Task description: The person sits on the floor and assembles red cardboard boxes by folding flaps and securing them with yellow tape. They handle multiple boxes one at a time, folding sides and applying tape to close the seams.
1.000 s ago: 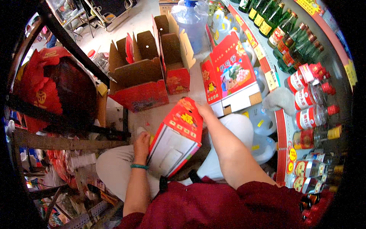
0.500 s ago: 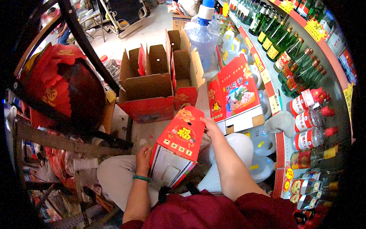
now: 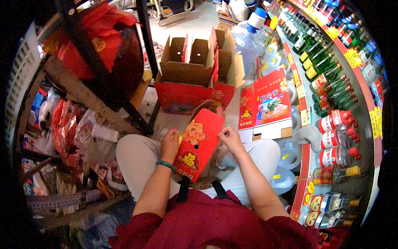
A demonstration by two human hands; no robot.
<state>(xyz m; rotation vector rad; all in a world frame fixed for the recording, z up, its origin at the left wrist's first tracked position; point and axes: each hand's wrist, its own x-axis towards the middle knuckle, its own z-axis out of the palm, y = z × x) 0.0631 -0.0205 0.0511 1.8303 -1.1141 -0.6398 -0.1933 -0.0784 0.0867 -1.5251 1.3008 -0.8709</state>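
Between my knees stands a red cardboard carton (image 3: 200, 143), tilted toward me. Its red face has a peach flower, a yellow emblem and a small dark hole, and a brown flap shows at its far end. My left hand (image 3: 169, 145), with a green bangle on the wrist, is closed at the carton's left edge. A bit of yellow shows beside those fingers; I cannot make out what it is. At the right edge, my right hand (image 3: 230, 140) pinches the carton with thumb and curled fingers.
Open-topped cartons (image 3: 182, 97) stand ahead. A flattened red carton (image 3: 269, 101) leans to the right by plastic jugs (image 3: 284, 153). Shelves of bottles (image 3: 331, 139) line the right side. A dark metal frame (image 3: 112, 95) and bagged goods (image 3: 66, 124) crowd the left.
The carton has been turned so its red face points up toward me and its white side is hidden. My left hand has moved up along its left edge. The view has shifted left.
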